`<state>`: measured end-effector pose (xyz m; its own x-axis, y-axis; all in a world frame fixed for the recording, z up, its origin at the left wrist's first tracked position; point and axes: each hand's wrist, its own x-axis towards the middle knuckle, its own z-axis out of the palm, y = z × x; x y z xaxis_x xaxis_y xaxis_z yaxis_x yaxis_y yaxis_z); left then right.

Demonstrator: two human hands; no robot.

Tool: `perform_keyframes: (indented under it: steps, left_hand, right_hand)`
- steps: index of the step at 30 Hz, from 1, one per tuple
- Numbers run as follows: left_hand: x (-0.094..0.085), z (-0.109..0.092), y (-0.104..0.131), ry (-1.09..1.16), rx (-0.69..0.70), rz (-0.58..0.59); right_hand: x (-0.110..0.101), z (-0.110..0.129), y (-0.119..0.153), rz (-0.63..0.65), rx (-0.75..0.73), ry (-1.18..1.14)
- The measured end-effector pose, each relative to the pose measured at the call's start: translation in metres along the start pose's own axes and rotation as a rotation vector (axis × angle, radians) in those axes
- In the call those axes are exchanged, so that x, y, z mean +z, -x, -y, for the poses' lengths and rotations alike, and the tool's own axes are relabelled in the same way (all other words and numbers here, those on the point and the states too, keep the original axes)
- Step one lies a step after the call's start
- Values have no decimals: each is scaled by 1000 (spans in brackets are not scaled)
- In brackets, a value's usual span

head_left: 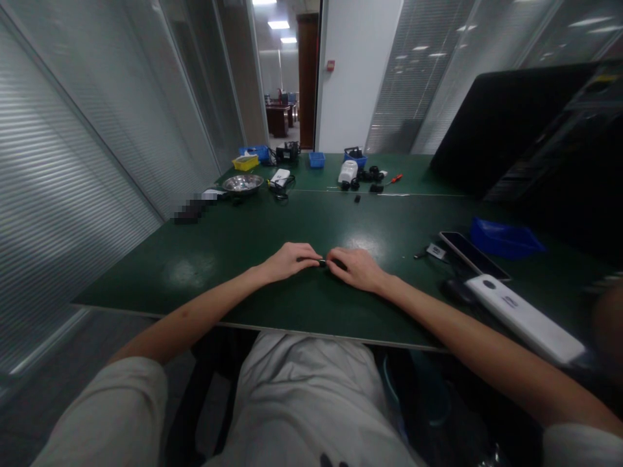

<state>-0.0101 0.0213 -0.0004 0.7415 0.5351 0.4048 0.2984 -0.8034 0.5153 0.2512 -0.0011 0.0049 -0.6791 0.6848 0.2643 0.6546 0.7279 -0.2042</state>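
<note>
My left hand (294, 261) is closed in a pinch, thumb against fingers, on a small dark object (322, 263) with a bright spot at its middle. From the other side, the curled fingers of my right hand (356, 268) close on the object's right end. Only a short piece shows between the fingertips, too little to tell its kind. Both hands are low over the green tabletop (272, 305), near its front edge.
To the right lie a white power strip (525, 318), a phone (472, 255), a cable with a white tag (436, 251) and a blue tray (506, 239). Along the back are a metal bowl (243, 184), a white device (347, 172), a red screwdriver (395, 178) and small bins.
</note>
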Motion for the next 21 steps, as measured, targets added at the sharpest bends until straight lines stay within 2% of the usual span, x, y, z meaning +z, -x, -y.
perform_keyframes:
  steps: [9, 21]
  left_hand:
    - [1, 2, 5, -289, 61, 88]
    - [6, -4, -1, -82, 15, 28]
  right_hand:
    - [0, 4, -1, 21, 16, 111]
    - [6, 2, -1, 19, -11, 101]
